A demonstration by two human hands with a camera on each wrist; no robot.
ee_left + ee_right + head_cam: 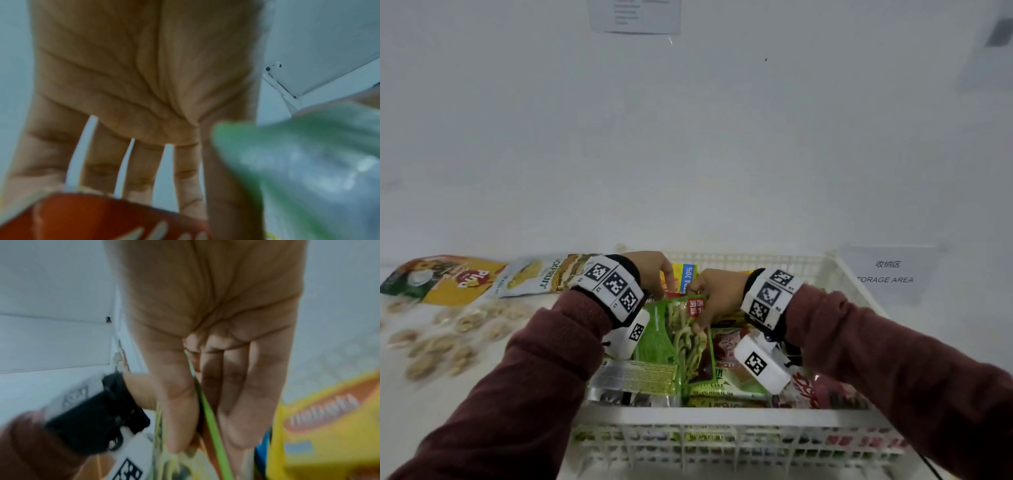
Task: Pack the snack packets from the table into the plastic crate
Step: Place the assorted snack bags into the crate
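Setting a green packet (681, 339) down into the white crate (688, 416), on top of packets already inside. Right hand (717, 296) pinching its far edge, thumb on one face, fingers on the other. Left hand (654, 274) at the far left corner with fingers straight and spread, touching rather than gripping. Next, by the look of it: press flat, let go, then reach left for the table (431, 394). Still lying there: a yellow packet (448, 279), a jackfruit packet (541, 275) and small clear packets (448, 342).
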